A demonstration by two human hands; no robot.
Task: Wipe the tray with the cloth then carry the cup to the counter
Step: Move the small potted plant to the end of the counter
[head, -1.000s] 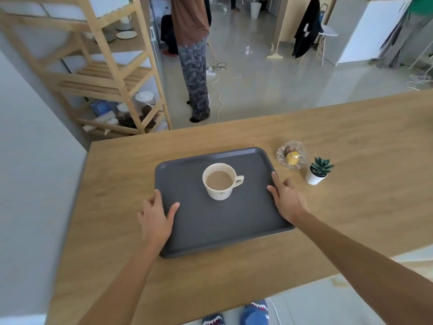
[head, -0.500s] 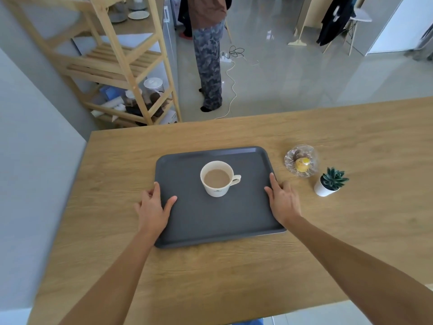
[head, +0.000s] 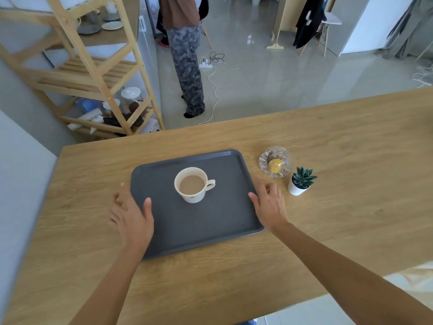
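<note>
A dark grey tray (head: pixel 210 227) lies flat on the wooden table (head: pixel 356 214). Near its middle stands a white cup (head: pixel 192 185) of milky brown drink, handle pointing right. My left hand (head: pixel 131 215) hovers at the tray's left edge with fingers spread and the thumb over the rim. At the right edge, my right hand (head: pixel 269 206) is spread flat, mostly on the table beside the rim. Neither hand holds anything. No cloth is in view.
Right of the tray sit a glass bowl (head: pixel 275 161) with a yellow item and a small potted succulent (head: pixel 301 181). Beyond the table's far edge stand a wooden shelf unit (head: pixel 93 66) and a person (head: pixel 185 55); a cable lies on the floor.
The tray sits flat on the table throughout. Both hands have loosened from its side edges and spread their fingers. The camera has tipped up slightly.
</note>
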